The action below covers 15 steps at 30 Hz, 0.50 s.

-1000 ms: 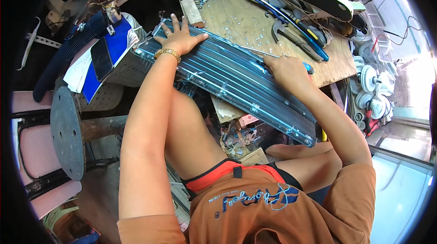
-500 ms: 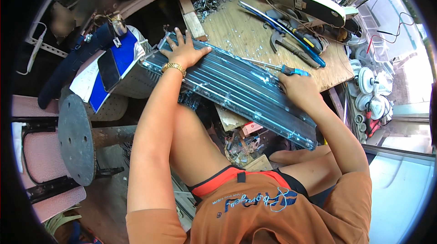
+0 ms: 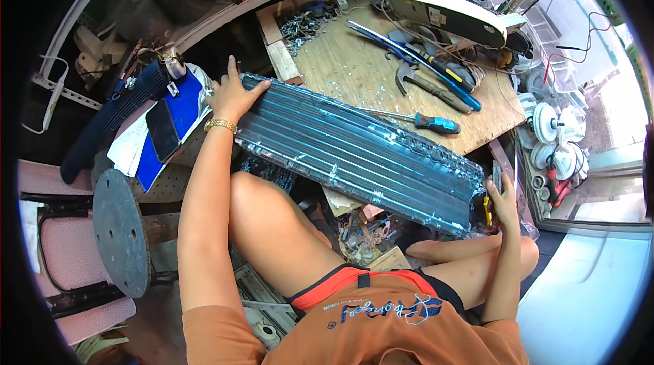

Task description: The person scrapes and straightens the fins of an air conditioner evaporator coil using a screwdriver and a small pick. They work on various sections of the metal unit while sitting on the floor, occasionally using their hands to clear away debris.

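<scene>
A long ribbed metal panel (image 3: 354, 150), dark and bluish with ragged shiny edges, lies slanted across the workbench edge and over my lap. My left hand (image 3: 231, 96) rests at its left end, fingers spread and thumb over the upper corner. Just past the right end, the fingers of my right hand (image 3: 503, 205) are closed around a tool with a yellow handle (image 3: 488, 210) and a grey upper part; its exact kind is unclear. Behind the panel a blue-and-black screwdriver (image 3: 436, 124) lies on the workbench (image 3: 381, 69), touched by neither hand.
A hammer (image 3: 432, 87) and several long-handled tools lie on the bench near a white appliance part (image 3: 443, 14). Metal scraps (image 3: 306, 28) sit at the far corner. To the left are a phone (image 3: 163, 130) on papers and a round metal plate (image 3: 121, 232). White plastic wheels (image 3: 545, 120) hang right.
My right hand has left the screwdriver and moved down past the panel's right end, to the yellow-handled tool. My left hand has shifted left to the panel's end. The panel has moved slightly.
</scene>
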Tool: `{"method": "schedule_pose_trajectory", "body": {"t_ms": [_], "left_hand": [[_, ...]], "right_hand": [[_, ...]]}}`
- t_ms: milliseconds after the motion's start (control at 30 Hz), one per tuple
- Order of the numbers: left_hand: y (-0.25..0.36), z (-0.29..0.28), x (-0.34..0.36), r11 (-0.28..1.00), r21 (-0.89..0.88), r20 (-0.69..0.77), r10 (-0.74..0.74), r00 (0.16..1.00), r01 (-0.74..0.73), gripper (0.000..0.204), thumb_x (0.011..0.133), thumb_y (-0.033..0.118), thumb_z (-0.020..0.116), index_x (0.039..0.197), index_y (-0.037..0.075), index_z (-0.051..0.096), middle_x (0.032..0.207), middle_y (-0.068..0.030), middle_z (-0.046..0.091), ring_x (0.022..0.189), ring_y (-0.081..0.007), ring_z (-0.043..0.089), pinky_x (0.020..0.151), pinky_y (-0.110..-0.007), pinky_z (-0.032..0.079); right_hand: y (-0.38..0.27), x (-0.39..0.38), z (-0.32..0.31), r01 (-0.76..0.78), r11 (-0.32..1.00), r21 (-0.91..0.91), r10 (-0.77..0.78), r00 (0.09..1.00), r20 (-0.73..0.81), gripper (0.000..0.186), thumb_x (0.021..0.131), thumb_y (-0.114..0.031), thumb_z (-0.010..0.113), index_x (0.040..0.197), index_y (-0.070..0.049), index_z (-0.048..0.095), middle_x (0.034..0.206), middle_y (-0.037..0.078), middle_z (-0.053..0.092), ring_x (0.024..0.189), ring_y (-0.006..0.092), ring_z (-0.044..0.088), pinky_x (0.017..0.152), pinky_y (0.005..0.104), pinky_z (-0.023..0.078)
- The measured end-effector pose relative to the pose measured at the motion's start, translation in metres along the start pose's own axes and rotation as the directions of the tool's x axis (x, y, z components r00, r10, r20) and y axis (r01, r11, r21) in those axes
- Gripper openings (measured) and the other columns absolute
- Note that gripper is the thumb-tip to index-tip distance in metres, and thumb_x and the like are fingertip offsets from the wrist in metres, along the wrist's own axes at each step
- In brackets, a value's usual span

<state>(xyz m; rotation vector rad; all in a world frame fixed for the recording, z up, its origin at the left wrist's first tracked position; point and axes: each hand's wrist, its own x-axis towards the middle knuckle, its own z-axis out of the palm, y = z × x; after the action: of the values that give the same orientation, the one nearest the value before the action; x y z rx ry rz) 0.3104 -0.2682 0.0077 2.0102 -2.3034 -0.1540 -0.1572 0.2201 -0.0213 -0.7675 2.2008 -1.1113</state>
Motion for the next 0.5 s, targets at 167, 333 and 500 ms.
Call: {"method": "schedule_pose_trajectory", "body": {"t_ms": [167,333,500], "left_hand": [[0.013,0.020,0.006,0.997,0.055,0.045,0.053,0.998,-0.055,0.097,0.088,0.080,0.060,0.160,0.018,0.045,0.152,-0.0234,0.052,0.142,-0.0420,0.050,0.108,-0.069,0.041],[0.005,0.014,0.004,0.997,-0.020,0.120,0.077,0.990,-0.075,0.093,0.087,0.080,0.062,0.156,0.019,0.051,0.151,-0.0261,0.050,0.139,-0.0448,0.053,0.108,-0.058,0.047],[0.019,0.019,-0.020,0.999,-0.014,0.106,0.039,0.994,-0.038,0.091,0.088,0.081,0.061,0.156,0.021,0.050,0.153,-0.0235,0.047,0.141,-0.0450,0.050,0.112,-0.063,0.040]], "right_hand": [[-0.015,0.038,-0.012,0.026,0.991,-0.129,-0.030,0.999,-0.026,0.029,0.109,-0.020,0.051,0.133,-0.004,0.053,0.093,0.005,0.061,0.079,0.0137,0.055,0.069,0.0302,0.046],[-0.098,0.095,0.034,0.451,0.678,-0.581,-0.404,0.889,0.218,0.032,0.100,-0.009,0.052,0.132,-0.003,0.051,0.108,0.033,0.068,0.106,0.0508,0.067,0.090,0.0550,0.052],[-0.162,0.134,0.108,0.680,0.455,-0.575,-0.501,0.729,0.466,0.024,0.095,-0.009,0.058,0.117,-0.006,0.068,0.107,0.024,0.070,0.102,0.0423,0.070,0.086,0.0515,0.055]]}}
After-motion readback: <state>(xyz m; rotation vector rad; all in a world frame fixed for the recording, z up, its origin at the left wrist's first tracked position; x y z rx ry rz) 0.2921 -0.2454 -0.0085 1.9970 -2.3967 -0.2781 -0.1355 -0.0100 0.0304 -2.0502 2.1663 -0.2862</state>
